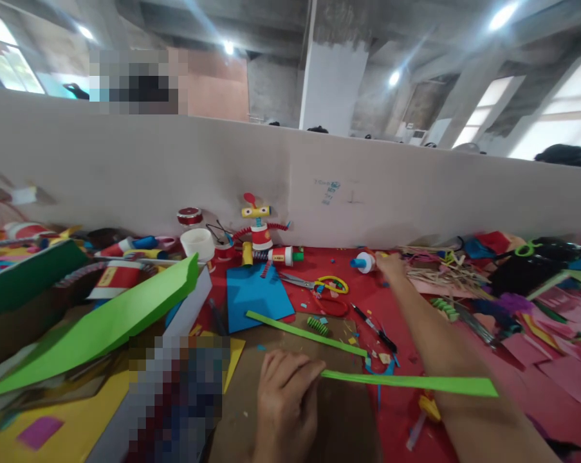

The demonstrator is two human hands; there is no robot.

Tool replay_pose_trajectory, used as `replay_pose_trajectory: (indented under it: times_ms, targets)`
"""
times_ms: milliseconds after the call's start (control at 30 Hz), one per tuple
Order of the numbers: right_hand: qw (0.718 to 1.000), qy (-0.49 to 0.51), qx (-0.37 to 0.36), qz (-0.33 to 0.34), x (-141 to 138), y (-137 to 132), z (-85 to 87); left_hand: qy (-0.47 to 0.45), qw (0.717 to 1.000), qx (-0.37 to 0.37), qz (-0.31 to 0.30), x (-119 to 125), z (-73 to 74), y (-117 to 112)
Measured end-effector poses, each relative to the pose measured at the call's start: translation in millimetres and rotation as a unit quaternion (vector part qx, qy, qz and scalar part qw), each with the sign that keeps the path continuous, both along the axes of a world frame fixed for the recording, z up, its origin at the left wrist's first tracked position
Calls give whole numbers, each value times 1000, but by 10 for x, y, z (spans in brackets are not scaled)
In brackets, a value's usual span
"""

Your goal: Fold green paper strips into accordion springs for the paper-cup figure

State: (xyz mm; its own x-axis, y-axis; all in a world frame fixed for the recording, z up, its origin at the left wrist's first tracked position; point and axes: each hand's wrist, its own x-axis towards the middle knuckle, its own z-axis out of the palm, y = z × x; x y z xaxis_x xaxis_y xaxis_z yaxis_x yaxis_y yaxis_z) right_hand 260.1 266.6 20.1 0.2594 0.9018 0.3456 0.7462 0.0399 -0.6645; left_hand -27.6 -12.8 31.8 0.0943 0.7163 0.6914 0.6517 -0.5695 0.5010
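Observation:
My left hand (290, 395) is closed at the lower middle, pinching one end of a bright green paper strip (415, 382) that stretches to the right, across in front of my right forearm. My right hand (390, 263) reaches to the far side of the red table, its fingers at a small white paper cup (366, 262) with a blue tube on its end; the fingertips are partly hidden. A second green strip (304, 332) lies on the brown board (338, 411), beside a coiled green paper spring (318, 325).
Scissors (336, 284) with yellow handles and a black pen (377, 329) lie on the red table. Blue paper (256, 297) is left of them. A cup figure (261, 236) stands by the white partition (198, 161). Craft scraps crowd both sides.

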Motion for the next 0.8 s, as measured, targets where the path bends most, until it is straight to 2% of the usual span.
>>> replay_pose_trajectory:
  times_ms: [100,233,333,433,567,667,800]
  targets:
    - [999,-31,11,-32,-342,27,104,-27,1000,9,6,8,17,-25]
    - [991,-110,25,69,-1220,-5,195,-44,999,20,3,3,39,-38]
    - [941,-286,26,180,-1943,-132,188,-57,998,29,12,-11,58,-25]
    - [905,-361,1,227,-2453,-223,115,-69,997,36,21,-20,73,-4]
    - [895,-383,-60,221,-2712,-185,16,-86,995,51,23,-22,74,12]
    - [892,-382,-71,232,-2699,-108,25,-94,994,59,19,-17,82,14]
    - [876,-383,-75,282,-2566,-11,131,-96,993,68,17,-12,108,20]
